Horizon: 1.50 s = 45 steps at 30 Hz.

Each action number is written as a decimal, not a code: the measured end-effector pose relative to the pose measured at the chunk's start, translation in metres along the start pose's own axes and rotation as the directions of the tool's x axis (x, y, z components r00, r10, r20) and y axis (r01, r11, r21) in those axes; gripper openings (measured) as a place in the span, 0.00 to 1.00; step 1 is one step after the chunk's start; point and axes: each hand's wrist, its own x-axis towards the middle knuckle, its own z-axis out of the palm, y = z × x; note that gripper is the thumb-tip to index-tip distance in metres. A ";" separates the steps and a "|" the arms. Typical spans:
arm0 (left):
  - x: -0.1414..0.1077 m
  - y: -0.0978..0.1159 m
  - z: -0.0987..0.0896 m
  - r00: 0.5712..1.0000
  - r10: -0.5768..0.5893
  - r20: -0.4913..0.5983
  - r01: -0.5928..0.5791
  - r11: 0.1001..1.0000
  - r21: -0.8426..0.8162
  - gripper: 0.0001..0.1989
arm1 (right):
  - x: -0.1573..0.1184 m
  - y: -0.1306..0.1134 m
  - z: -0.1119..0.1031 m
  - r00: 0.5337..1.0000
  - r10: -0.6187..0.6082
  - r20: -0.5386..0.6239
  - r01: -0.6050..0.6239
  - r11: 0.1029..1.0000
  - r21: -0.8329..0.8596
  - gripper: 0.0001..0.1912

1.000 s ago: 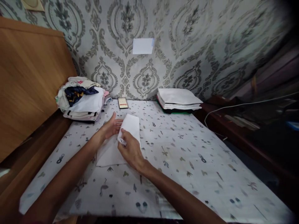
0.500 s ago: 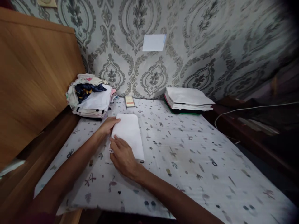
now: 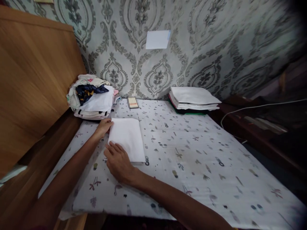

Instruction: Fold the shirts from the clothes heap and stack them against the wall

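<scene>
A folded white cloth [image 3: 127,137] lies flat on the patterned sheet, left of the middle. My left hand [image 3: 103,126] is at its far left corner, the fingers closed on the cloth's edge with the thumb on top. My right hand [image 3: 118,161] rests at the near left edge of the same cloth, its fingers lying over that edge and slightly apart. The underside of the cloth is hidden.
A pile of mixed clothes [image 3: 94,99] sits at the back left beside a wooden panel [image 3: 38,76]. A stack of folded white cloths [image 3: 194,97] lies at the back right. Between them is a small pale object [image 3: 133,102]. A cable [image 3: 259,110] runs at the right.
The white cloth looks wider and its left edge has shifted left. Both hands have moved left with that edge.
</scene>
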 end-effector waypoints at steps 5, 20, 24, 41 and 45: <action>-0.018 0.012 -0.004 0.967 0.190 -0.170 -0.119 0.926 0.359 0.07 | -0.009 0.002 -0.016 0.998 -0.056 0.038 0.053 0.997 0.059 0.13; 0.032 0.046 0.080 0.878 0.381 0.291 -0.478 0.647 0.594 0.07 | -0.025 0.030 -0.009 0.995 -0.081 0.066 0.086 0.992 -0.088 0.31; 0.064 0.049 0.098 0.891 0.293 0.347 -0.447 0.700 0.557 0.18 | -0.025 0.032 -0.011 0.995 -0.078 0.055 0.083 0.993 -0.086 0.31; 0.058 0.040 0.122 0.857 0.408 0.315 -0.516 0.663 0.543 0.07 | -0.022 0.033 -0.006 0.994 -0.074 0.077 0.074 0.997 -0.006 0.29; 0.032 0.046 0.097 0.815 0.503 0.288 -0.575 0.642 0.507 0.07 | -0.019 0.044 -0.030 0.999 -0.028 0.042 0.015 0.957 0.288 0.24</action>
